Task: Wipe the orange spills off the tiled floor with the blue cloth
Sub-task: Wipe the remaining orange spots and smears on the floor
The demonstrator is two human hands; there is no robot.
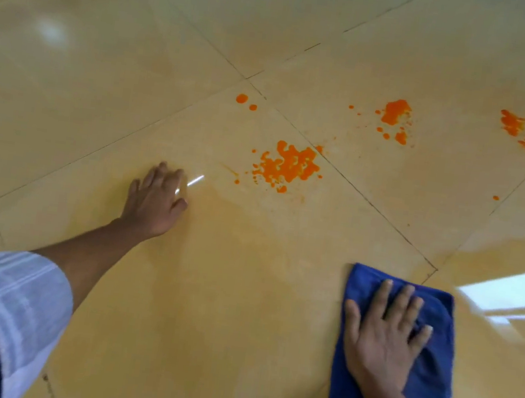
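The blue cloth point(431, 378) was pressed flat against the glossy beige tiled floor point(240, 312) at the lower right by the right hand point(384, 339), whose palm was laid open on it with the fingers spread. The left hand point(155, 200), extended from a rolled plaid sleeve point(7, 303), was braced on the floor with the fingers loosely curled and nothing held. The orange spills were seen well beyond the cloth: a large splatter point(286, 165) near the left hand, two small drops point(246, 101), and further patches point(395, 114) point(524, 131) toward the right.
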